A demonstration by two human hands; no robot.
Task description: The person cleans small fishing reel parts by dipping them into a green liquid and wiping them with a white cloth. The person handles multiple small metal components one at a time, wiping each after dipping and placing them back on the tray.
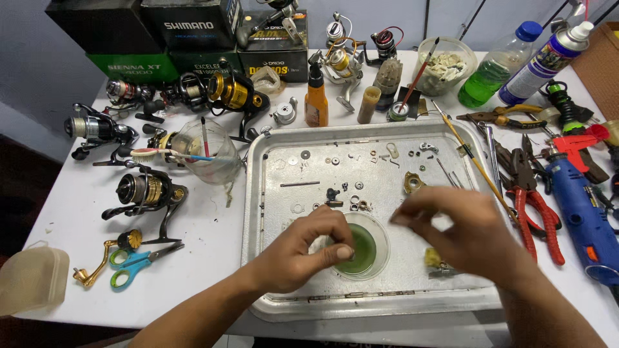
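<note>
Green liquid fills a round glass dish [367, 248] under both hands.

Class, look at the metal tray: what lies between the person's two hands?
In the head view, a small clear dish of green liquid lies between the left hand and right hand.

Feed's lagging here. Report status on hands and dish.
Left hand pinching something small at the green dish rim. Right hand blurred above the tray, contents unclear. Loose small parts just beyond dish.

One head-worn camera looks steeply down, close over the metal tray [258, 193] on the table [213, 258].
</note>
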